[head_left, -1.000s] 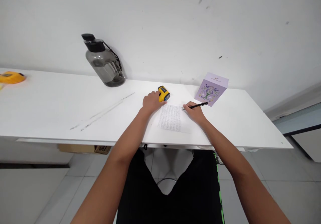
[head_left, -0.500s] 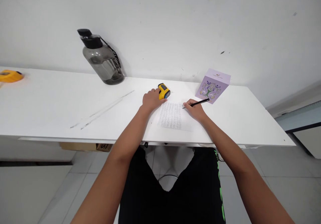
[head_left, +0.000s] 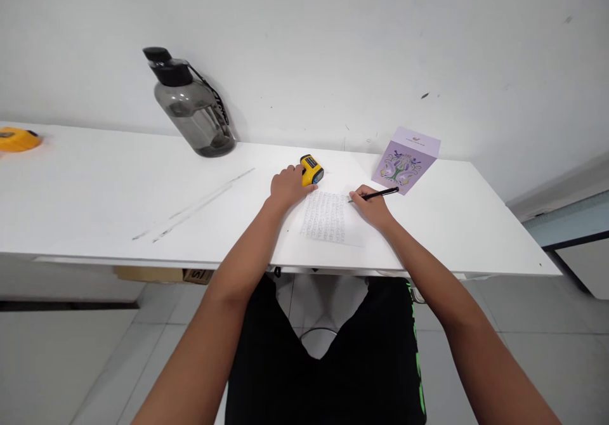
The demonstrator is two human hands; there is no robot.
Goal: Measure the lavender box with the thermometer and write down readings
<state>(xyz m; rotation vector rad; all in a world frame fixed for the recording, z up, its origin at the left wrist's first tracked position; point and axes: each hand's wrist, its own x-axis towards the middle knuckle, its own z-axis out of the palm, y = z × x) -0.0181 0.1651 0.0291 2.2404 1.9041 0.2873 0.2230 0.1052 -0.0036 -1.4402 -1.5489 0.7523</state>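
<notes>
A sheet of paper lies on the white table, its face filled with rows of small handwriting. My right hand rests at the sheet's right side, closed around a black pen whose tip meets the paper near its upper right. At the upper left, my left hand is curled around the left side of a small yellow-and-black case that looks like a tape measure. Its thumb lies below the case, at the sheet's top edge. Part of the case is hidden by the fingers.
Behind my right hand stands a folded purple card with a printed design. A large grey water bottle with a black lid is by the wall. At the far left sits a yellow-orange object. The white table's front edge is above my legs.
The view has shifted slightly. My right hand and the pen have moved a very little along the paper; my left hand stays at the yellow-and-black case.
</notes>
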